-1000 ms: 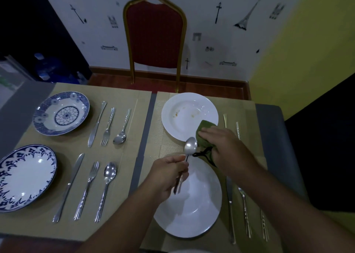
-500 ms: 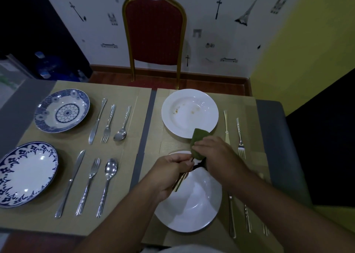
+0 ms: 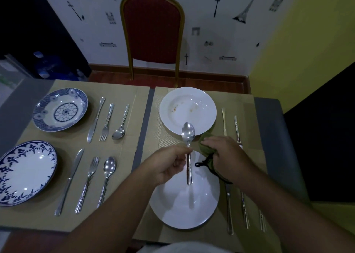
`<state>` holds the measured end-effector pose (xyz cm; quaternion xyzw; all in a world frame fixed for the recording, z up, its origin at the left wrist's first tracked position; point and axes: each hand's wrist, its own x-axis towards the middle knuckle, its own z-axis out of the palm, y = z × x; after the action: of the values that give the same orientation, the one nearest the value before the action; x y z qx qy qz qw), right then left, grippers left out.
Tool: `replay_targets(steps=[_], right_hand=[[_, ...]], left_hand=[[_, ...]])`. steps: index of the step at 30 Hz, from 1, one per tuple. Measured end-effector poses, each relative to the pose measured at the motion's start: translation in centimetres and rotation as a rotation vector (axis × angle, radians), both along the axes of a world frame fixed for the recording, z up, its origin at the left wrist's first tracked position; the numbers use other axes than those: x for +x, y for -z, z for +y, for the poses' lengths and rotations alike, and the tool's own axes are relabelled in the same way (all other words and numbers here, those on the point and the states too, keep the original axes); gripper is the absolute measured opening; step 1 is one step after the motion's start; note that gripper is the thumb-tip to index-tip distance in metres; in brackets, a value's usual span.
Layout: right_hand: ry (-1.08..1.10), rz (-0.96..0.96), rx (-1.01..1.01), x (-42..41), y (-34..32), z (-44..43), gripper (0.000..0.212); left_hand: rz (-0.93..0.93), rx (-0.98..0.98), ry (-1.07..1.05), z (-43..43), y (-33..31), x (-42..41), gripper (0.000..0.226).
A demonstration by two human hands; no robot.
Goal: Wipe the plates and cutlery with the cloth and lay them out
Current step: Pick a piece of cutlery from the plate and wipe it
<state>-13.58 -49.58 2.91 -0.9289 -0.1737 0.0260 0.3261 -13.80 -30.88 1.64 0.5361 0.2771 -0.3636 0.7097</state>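
My left hand (image 3: 169, 164) pinches a steel spoon (image 3: 188, 135) by its handle, bowl pointing away, above the near white plate (image 3: 184, 204). Just right of the spoon, my right hand (image 3: 228, 154) grips a green cloth (image 3: 206, 147) with a black cord; the cloth is apart from the spoon's bowl. The far white plate (image 3: 188, 110) carries small brown stains. A knife (image 3: 223, 120) and a fork (image 3: 237, 128) lie right of the far plate, and more cutlery (image 3: 229, 210) lies right of the near plate, partly under my right arm.
On the left mat sit two blue patterned plates (image 3: 60, 109) (image 3: 25, 172), each with a knife, fork and spoon (image 3: 109, 168) to its right. A red chair (image 3: 151, 30) stands behind the table. The grey table edge (image 3: 269, 137) runs along the right.
Half a second ago the cloth was wrapped over the spoon's bowl. Now my right hand has drawn the cloth off to the right and the bare bowl shows, raised toward the far plate.
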Motion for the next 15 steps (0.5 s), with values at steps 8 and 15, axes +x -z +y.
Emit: replay_targets(steps=[8,15], right_hand=[[-0.005,0.061,0.017,-0.2,-0.1,-0.4,0.038],[-0.003,0.041,0.090,0.2,-0.4,-0.6,0.045]], left_hand=[[-0.187,0.044,0.099,-0.3,-2.1,0.9,0.007],[-0.248,-0.145,-0.073,-1.0,-1.9,0.8,0.021]])
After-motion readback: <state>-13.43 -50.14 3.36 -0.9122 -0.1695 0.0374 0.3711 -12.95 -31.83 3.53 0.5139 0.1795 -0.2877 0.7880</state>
